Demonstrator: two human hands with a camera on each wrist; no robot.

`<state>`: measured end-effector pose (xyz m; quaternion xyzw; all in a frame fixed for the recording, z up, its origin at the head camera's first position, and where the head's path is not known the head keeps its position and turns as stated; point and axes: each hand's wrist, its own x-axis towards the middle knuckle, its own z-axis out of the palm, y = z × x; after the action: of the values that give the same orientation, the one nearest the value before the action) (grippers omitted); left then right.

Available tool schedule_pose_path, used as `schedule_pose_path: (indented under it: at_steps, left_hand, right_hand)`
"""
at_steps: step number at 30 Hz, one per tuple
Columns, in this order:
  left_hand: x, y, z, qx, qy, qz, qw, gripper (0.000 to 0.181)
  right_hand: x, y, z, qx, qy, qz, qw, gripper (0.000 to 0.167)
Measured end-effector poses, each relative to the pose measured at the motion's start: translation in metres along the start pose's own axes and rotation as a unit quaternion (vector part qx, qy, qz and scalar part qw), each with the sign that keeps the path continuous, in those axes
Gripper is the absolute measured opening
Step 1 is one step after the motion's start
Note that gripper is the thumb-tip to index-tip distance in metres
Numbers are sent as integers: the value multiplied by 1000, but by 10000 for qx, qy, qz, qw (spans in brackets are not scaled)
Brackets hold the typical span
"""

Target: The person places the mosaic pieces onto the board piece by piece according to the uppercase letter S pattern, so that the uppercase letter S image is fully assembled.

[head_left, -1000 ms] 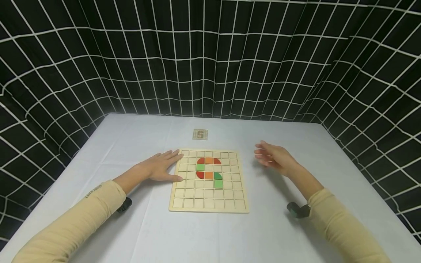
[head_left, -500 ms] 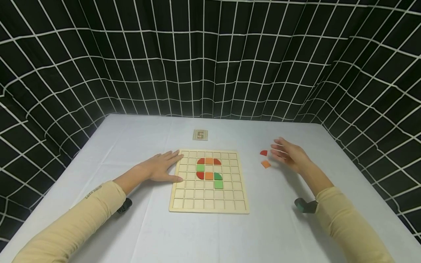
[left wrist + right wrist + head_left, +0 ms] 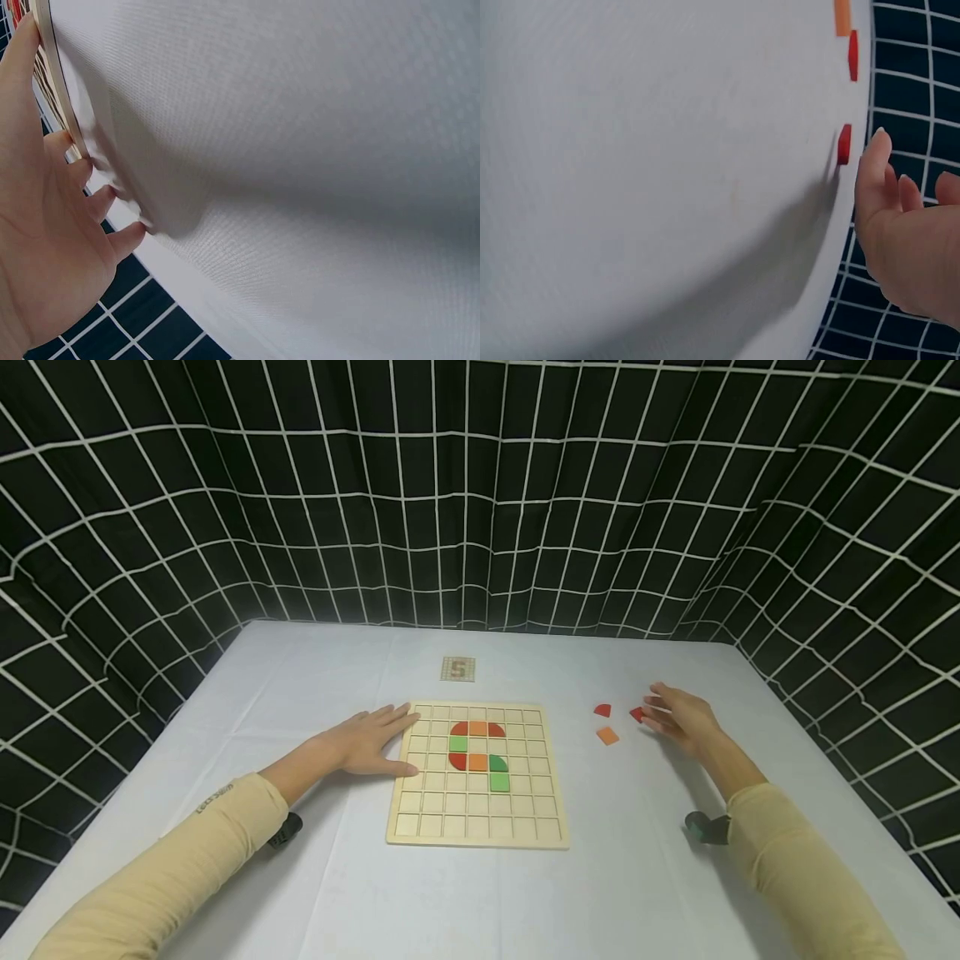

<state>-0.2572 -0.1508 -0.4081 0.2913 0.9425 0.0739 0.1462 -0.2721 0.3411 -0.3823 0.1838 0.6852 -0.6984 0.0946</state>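
Note:
With fingers spread, my left hand [image 3: 365, 743] rests on the left edge of a wooden grid board [image 3: 442, 825]. Red quarter-circles, orange squares and green tiles lie in the board's cells, forming an S-like shape. On the cloth right of the board are a red quarter-circle [image 3: 603, 710] and an orange square tile [image 3: 607, 736]. My right hand [image 3: 684, 718], fingers loosely bent, is beside another red tile [image 3: 637, 714], which it partly covers in the head view. In the right wrist view this red tile [image 3: 844, 145] lies clear of the thumb and fingers.
A small card [image 3: 458, 668] with an S-like figure on a grid lies behind the board. White cloth [image 3: 600, 877] covers the table. A black curtain with white grid lines [image 3: 480, 510] surrounds its back and sides.
My right hand has moved rightward, away from the board. Two red tiles and an orange square have come into sight on the cloth beside it. The left hand stays put.

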Motion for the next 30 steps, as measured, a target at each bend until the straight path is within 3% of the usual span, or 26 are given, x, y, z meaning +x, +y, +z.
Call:
schedule_pose_path:
  at_steps: [6, 13, 20, 24, 30]
  left_hand:
    - [0, 0, 0, 12, 9, 9, 10000, 99]
    - [-1, 1, -1, 4, -2, 11, 10000, 98]
    - [-1, 2, -1, 5, 11, 29, 10000, 98]
    - [-1, 2, 0, 7, 23, 27, 10000, 98]
    - [-1, 1, -1, 25, 39, 51, 10000, 98]
  right_hand:
    - [8, 8, -2, -742, 252, -159, 9968, 66]
    - [13, 11, 4, -1552, 223, -558, 9861, 54]
    - [22, 15, 8, -2871, 304, -905, 9531, 50]
    - [24, 15, 8, -3311, 302, -1103, 9366, 50]
    - [29, 17, 8, -3510, 385, -1224, 9276, 49]
